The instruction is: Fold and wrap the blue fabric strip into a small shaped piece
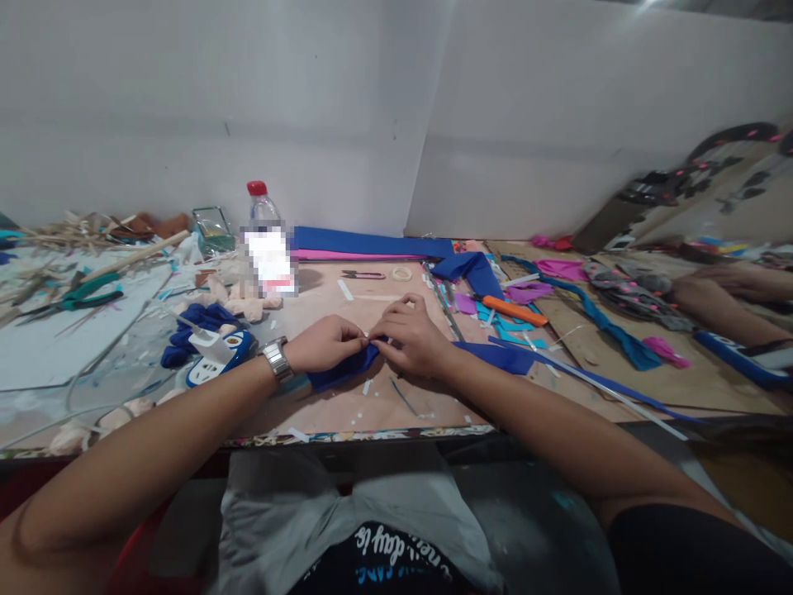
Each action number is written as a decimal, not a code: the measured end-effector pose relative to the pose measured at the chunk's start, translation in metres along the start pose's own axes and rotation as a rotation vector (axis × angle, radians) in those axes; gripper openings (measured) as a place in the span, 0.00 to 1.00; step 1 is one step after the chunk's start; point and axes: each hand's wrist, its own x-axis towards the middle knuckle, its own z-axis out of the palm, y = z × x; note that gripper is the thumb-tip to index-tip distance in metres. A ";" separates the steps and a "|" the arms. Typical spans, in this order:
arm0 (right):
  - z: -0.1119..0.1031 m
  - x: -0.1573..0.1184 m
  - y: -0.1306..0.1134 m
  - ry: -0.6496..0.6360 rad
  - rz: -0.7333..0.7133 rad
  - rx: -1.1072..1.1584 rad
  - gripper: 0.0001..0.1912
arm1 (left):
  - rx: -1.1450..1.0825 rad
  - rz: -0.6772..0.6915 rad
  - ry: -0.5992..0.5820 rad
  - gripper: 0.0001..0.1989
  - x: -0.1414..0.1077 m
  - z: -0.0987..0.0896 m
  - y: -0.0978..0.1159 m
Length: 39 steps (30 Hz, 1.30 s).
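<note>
Left of the orange cutter (519, 312) on the table (443, 405), the left hand (325, 344) and right hand (414, 337) clamp their fingers on a bunched edge of the blue cloth (339, 372), seemingly so it cannot slip, with snips (364, 275) left of that cutter, probably for easy reach

royal blue fabric (344, 369), red bottle cap (256, 188), orange-handled cutter (514, 311)

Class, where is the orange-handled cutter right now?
In the head view, the orange-handled cutter lies right of the right hand, beside turquoise scraps.
</note>
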 end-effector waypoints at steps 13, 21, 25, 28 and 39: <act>0.001 0.000 0.000 -0.046 0.056 -0.010 0.03 | 0.117 0.086 0.038 0.17 -0.001 0.002 0.002; -0.003 0.002 -0.006 -0.093 0.061 -0.001 0.04 | 0.117 0.131 0.054 0.17 -0.004 0.003 0.006; -0.003 0.003 -0.007 -0.118 0.084 0.020 0.05 | 0.154 0.158 0.078 0.18 -0.004 0.002 0.008; -0.002 0.002 -0.005 -0.105 0.087 0.024 0.03 | 0.209 0.170 0.086 0.17 -0.004 0.002 0.008; -0.003 0.002 -0.005 -0.139 0.068 0.035 0.04 | 0.506 0.226 0.124 0.14 -0.004 0.005 0.006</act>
